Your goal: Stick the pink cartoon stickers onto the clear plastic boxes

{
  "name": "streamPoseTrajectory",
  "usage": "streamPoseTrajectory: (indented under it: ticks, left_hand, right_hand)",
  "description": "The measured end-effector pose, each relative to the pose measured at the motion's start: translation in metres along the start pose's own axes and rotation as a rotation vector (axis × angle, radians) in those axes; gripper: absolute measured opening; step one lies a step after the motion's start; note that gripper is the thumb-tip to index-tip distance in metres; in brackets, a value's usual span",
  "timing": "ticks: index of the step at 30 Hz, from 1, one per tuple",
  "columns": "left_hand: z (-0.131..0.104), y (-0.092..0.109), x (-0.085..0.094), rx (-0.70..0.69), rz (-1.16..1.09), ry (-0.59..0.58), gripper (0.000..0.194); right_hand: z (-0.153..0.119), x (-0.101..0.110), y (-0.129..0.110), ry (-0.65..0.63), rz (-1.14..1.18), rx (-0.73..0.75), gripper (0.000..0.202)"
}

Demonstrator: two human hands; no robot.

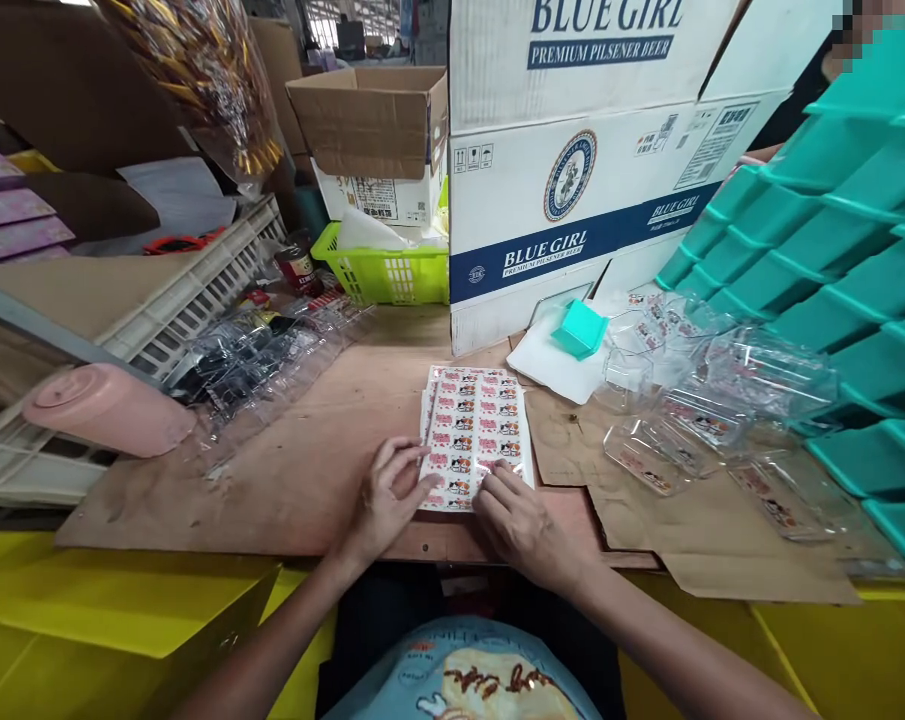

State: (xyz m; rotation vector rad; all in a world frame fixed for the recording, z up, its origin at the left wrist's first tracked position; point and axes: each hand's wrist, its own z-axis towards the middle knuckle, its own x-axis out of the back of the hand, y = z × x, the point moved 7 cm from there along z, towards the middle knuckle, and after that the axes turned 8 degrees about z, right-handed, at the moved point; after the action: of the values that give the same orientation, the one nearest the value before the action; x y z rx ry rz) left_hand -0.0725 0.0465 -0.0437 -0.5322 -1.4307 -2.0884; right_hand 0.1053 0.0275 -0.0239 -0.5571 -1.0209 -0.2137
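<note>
A stack of sticker sheets (444, 435) lies on the wooden table in front of me, printed with rows of cat pictures and pink lettering. At its left edge rests my left hand (392, 492), thumb and fingers apart, the tips touching the paper. My right hand (523, 520) is over the lower right part of the top sheet, its fingers curled together against the stickers. Whatever those fingertips pinch is hidden beneath them. To the right, several clear plastic lids (643, 455) lie in a loose pile, some bearing the same cat stickers.
Stacked teal containers (849, 290) rise at the right; one small teal container (581, 330) sits on white paper. A large white beer carton (527, 180) stands behind the sheets. Clear plastic packaging (249, 370) and a pink cylinder (111, 408) lie left. A green basket (392, 272) is behind.
</note>
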Motion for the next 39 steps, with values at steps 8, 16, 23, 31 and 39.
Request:
streamPoseTrajectory:
  ticks: [8, 16, 23, 31, 39]
  left_hand:
    - [-0.033, -0.005, 0.002, 0.520, -0.449, -0.155, 0.037]
    - [-0.006, -0.005, -0.009, 0.543, -0.706, 0.014, 0.025]
    - [0.025, -0.009, 0.006, 0.446, -0.703, 0.033, 0.021]
    - [0.024, -0.050, 0.017, 0.640, -0.839, 0.178, 0.042]
    - [0.039, -0.026, 0.046, 0.506, -0.691, 0.049, 0.034]
  right_hand:
    - [0.009, 0.013, 0.019, 0.248, 0.282, -0.212, 0.019]
    - [0.059, 0.027, 0.006, 0.184, 0.290, -0.068, 0.030]
    - [0.129, 0.018, 0.088, -0.024, 0.646, -0.298, 0.026]
    - [0.127, 0.013, 0.104, 0.245, 0.600, -0.336, 0.025]
    - [0.131, 0.039, 0.058, 0.248, 0.508, -0.159, 0.053]
